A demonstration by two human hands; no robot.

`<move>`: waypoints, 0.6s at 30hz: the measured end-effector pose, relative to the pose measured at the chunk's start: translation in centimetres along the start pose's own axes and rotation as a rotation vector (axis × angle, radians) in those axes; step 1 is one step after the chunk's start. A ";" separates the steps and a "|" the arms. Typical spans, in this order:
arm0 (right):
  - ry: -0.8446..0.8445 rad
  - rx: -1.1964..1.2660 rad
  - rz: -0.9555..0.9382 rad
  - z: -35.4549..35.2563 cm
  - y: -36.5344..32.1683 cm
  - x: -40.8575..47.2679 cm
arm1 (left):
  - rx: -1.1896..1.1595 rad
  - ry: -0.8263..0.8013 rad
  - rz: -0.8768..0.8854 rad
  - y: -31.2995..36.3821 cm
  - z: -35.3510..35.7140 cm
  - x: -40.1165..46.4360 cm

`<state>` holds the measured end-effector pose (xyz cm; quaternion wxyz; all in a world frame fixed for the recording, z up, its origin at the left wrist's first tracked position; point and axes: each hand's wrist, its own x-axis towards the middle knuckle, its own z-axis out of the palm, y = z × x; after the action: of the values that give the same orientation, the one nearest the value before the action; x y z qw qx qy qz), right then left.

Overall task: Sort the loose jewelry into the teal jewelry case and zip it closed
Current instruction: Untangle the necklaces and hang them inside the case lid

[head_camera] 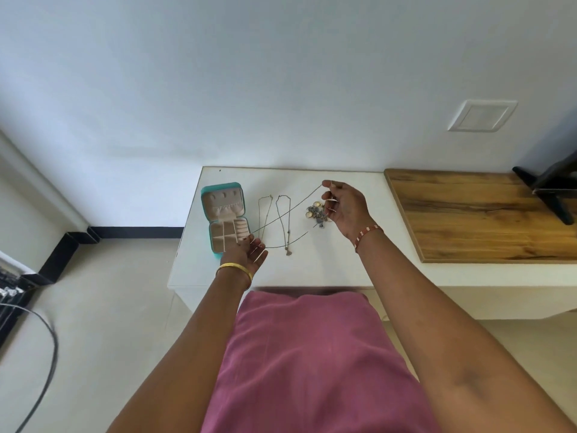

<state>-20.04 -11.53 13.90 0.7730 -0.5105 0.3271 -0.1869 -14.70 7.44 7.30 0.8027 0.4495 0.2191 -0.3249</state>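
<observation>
hands [293,220] stretch a chain [288,208] beside the open teal case [225,217].

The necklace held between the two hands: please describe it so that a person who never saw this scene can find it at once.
On the white table, right of the open teal jewelry case, a thin chain runs slanted from the left hand up to the right hand. Two other necklaces lie flat on the table as narrow loops. Only this one is lifted, stretched, and crosses over them.
</observation>
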 end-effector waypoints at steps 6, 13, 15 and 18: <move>0.001 -0.070 0.045 2.3 0.0 3.8 | 0.048 0.098 0.024 -1.7 -0.8 3.3; -0.048 -0.340 0.043 4.3 0.8 8.4 | 0.149 0.188 0.045 -3.1 -1.1 5.9; -0.070 -0.407 0.048 4.9 1.4 10.1 | 0.242 0.209 0.054 -3.5 -1.1 6.9; -0.090 -0.526 0.044 5.6 2.4 12.5 | 0.391 0.257 0.095 -4.3 -1.1 8.3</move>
<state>-7.29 -14.58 9.32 0.6314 -0.6943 0.3407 -0.0555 -12.13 4.06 -1.07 0.6805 0.6436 0.2310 -0.2633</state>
